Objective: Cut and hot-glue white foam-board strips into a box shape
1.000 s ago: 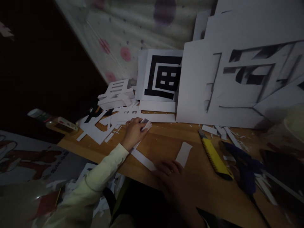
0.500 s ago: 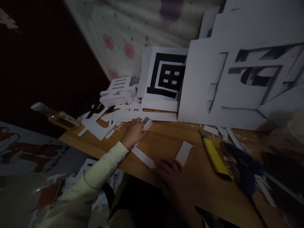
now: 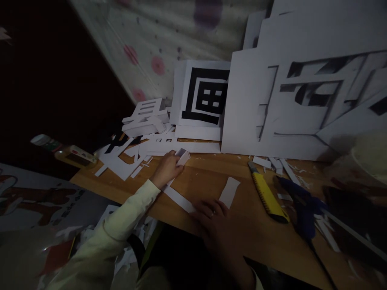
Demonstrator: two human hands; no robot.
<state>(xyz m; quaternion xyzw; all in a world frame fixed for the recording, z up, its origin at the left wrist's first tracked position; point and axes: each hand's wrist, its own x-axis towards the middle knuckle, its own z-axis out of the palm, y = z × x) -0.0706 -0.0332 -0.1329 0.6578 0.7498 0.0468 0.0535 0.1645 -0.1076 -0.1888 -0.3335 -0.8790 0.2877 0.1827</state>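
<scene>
Bench top seen from the head, where we see the left hand point(image 3: 165, 169) closed around a small white open-ended box point(image 3: 183, 157), thumb and fingers pinching its near side, its opening partly in view, above the wooden table point(image 3: 205, 175). At 5 o'clock from the box we find the right hand point(image 3: 211, 215) open, its fingers loosely bent over one end of a long white strip point(image 3: 178, 200), though we cannot tell whether they press it. From this hand we place a short strip point(image 3: 229, 192) at 1 o'clock, a yellow cutter point(image 3: 267, 193) at 2 and a blue glue gun point(image 3: 302, 205) at 3
</scene>
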